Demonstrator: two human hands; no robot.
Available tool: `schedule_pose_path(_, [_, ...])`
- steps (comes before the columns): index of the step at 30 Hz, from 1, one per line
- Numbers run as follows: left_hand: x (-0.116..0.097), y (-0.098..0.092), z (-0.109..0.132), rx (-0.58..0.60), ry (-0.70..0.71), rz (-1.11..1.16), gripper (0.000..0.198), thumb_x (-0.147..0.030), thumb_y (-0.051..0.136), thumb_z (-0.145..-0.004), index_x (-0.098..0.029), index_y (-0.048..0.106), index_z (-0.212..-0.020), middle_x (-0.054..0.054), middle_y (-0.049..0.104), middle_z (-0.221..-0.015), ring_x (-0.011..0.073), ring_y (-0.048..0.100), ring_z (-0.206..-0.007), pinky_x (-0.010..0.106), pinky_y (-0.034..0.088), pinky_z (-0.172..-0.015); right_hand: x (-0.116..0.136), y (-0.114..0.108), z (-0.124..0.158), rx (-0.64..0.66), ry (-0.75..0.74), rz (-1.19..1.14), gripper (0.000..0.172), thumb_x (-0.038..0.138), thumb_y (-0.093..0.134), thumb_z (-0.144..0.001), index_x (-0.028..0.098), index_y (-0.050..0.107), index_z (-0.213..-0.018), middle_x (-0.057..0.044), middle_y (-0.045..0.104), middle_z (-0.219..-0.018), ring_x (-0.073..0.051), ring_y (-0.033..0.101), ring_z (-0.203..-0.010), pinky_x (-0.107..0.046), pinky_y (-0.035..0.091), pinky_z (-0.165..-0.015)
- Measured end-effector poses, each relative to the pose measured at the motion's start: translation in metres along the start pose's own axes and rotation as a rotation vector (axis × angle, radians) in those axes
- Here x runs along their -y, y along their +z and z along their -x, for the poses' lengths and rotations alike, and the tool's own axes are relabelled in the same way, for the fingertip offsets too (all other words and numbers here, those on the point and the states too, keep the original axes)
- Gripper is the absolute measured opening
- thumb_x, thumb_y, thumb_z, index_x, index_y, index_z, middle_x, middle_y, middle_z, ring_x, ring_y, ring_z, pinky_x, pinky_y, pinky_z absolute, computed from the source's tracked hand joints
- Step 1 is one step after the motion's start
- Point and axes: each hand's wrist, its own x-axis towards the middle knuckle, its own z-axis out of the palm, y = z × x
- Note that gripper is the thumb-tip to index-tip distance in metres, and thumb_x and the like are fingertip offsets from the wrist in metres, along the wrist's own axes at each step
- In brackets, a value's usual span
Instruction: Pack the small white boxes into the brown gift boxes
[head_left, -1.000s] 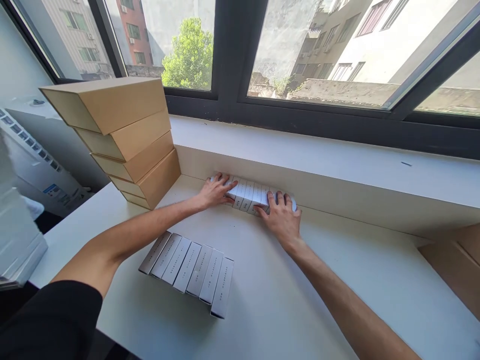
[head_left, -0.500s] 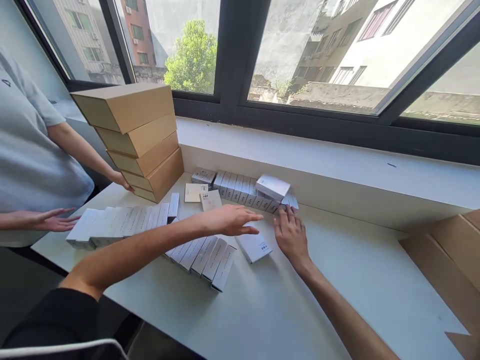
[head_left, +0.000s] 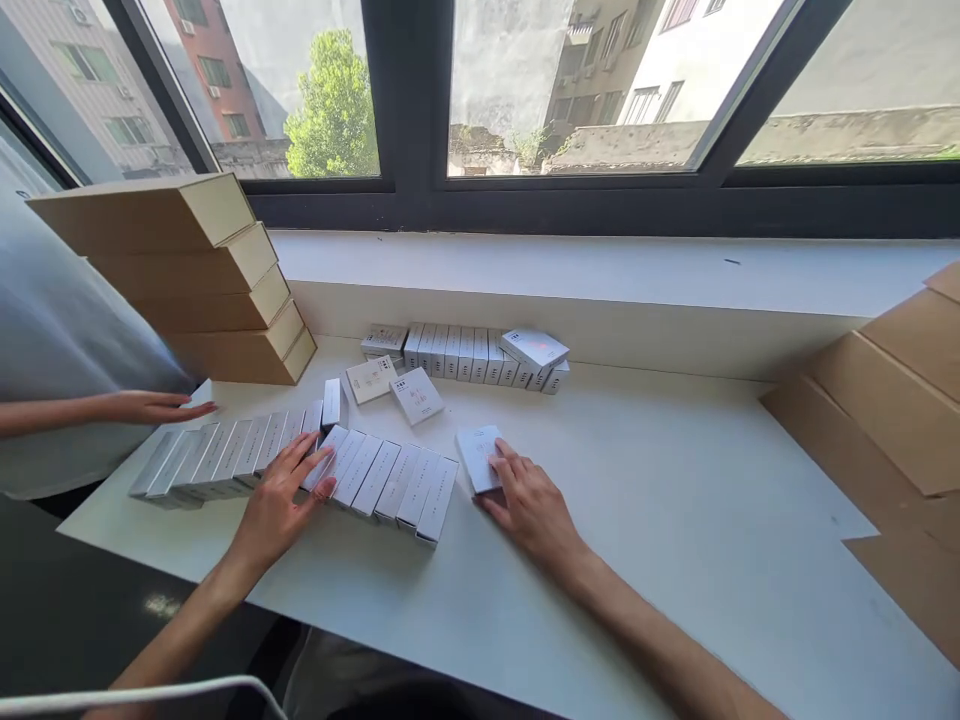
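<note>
In the head view, my left hand [head_left: 281,500] rests at the left end of a slanted row of small white boxes [head_left: 386,480], fingers and thumb spread and touching the nearest ones. My right hand [head_left: 534,505] grips the near right corner of a flat white box [head_left: 478,452], fingers on top and thumb at its lower edge. Two more boxes lie flat behind the row: a cream box [head_left: 371,380] and a white box [head_left: 417,396]. Further left, a second row of white boxes [head_left: 225,450] stands on edge, meeting the first near my left hand.
Along the sill wall stands another row of white boxes [head_left: 465,352], with one box [head_left: 535,348] lying on top. Brown cartons [head_left: 217,270] are stacked at the left, beside a co-worker's hand [head_left: 161,407]. Open cardboard [head_left: 885,420] occupies the table's right side.
My left hand has drawn back left onto the row of boxes. My right hand has left the back row and taken hold of the flat white box. The carton stack has turned and shifted left in view.
</note>
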Motion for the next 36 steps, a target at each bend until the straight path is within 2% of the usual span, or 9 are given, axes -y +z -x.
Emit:
schedule_pose_path(3, [0.001,0.011,0.011,0.001,0.026,-0.006,0.044,-0.05,0.052,-0.097,-0.032,0.059,-0.136,0.004,0.05,-0.152,0.0306,0.039,-0.147,0.061,0.033,-0.12,-0.006,-0.002,0.007,-0.051,0.068,0.043,0.03,0.035,0.044,-0.099,0.019,0.06,-0.118,-0.017,0.063,-0.132,-0.03,0.065,-0.105,-0.044,0.053,-0.086])
schedule_pose_path(9, [-0.009,0.018,0.042,-0.145,0.094,0.175,0.036,-0.035,0.055,-0.097,-0.037,0.059,-0.132,0.0,0.051,-0.151,0.0271,0.043,-0.144,0.053,0.042,-0.116,-0.021,-0.004,0.013,-0.11,0.087,0.041,0.052,0.067,0.043,-0.095,0.018,0.059,-0.103,-0.023,0.052,-0.143,-0.038,0.046,-0.136,-0.05,0.048,-0.099])
schedule_pose_path(14, [0.002,0.024,0.064,-0.119,-0.309,0.376,0.049,-0.048,0.052,-0.097,-0.034,0.049,-0.143,0.005,0.049,-0.153,0.0288,0.051,-0.137,0.048,0.047,-0.111,-0.022,-0.008,-0.02,0.058,0.149,-0.116,0.062,0.066,0.061,-0.084,0.019,0.055,-0.124,-0.021,0.048,-0.146,-0.039,0.045,-0.135,-0.054,0.045,-0.102])
schedule_pose_path(18, [0.009,0.023,0.057,0.024,-0.447,0.517,0.067,-0.056,0.053,-0.094,-0.03,0.034,-0.153,0.009,0.048,-0.154,0.0286,0.047,-0.141,0.047,0.039,-0.117,-0.025,-0.025,-0.024,0.173,0.108,-0.232,0.078,0.059,0.07,-0.078,0.027,0.045,-0.144,-0.015,0.057,-0.134,-0.035,0.054,-0.124,-0.048,0.051,-0.097])
schedule_pose_path(23, [0.01,0.022,0.046,0.106,-0.435,0.507,0.076,-0.058,0.061,-0.089,-0.033,0.033,-0.154,0.007,0.05,-0.153,0.0287,0.048,-0.14,0.047,0.041,-0.116,-0.006,-0.034,0.024,0.191,0.178,-0.759,0.061,0.057,0.037,-0.098,0.034,0.023,-0.154,-0.011,0.046,-0.152,-0.031,0.056,-0.129,-0.045,0.056,-0.094])
schedule_pose_path(26, [0.005,0.023,0.043,0.118,-0.408,0.423,0.083,-0.06,0.066,-0.084,-0.032,0.032,-0.155,0.009,0.053,-0.15,0.0316,0.053,-0.136,0.049,0.044,-0.113,0.022,-0.032,0.045,0.239,0.185,-0.708,0.069,0.055,0.044,-0.098,0.035,0.014,-0.157,-0.011,0.039,-0.158,-0.033,0.048,-0.138,-0.052,0.05,-0.103])
schedule_pose_path(29, [-0.003,0.025,0.037,0.175,-0.394,0.353,0.092,-0.064,0.069,-0.079,-0.032,0.03,-0.156,0.011,0.059,-0.144,0.0352,0.059,-0.129,0.052,0.051,-0.105,0.045,-0.031,0.049,0.304,0.246,-0.699,0.074,0.053,0.047,-0.098,0.039,0.004,-0.158,-0.01,0.048,-0.153,-0.032,0.057,-0.13,-0.053,0.054,-0.098])
schedule_pose_path(33, [-0.017,0.031,0.029,0.264,-0.404,0.303,0.095,-0.064,0.066,-0.082,-0.033,0.019,-0.158,0.013,0.062,-0.14,0.0367,0.063,-0.124,0.055,0.055,-0.097,0.054,-0.033,0.044,0.294,0.365,-0.81,0.086,0.055,0.056,-0.094,0.038,0.002,-0.159,-0.009,0.051,-0.15,-0.03,0.06,-0.126,-0.05,0.055,-0.099])
schedule_pose_path(36, [-0.03,0.031,0.023,0.24,-0.37,0.296,0.096,-0.064,0.064,-0.083,-0.032,0.014,-0.159,0.014,0.059,-0.143,0.0371,0.062,-0.125,0.057,0.054,-0.099,0.053,-0.035,0.036,0.237,0.465,-0.784,0.09,0.062,0.057,-0.09,0.031,0.008,-0.159,-0.012,0.057,-0.144,-0.031,0.064,-0.12,-0.049,0.057,-0.094])
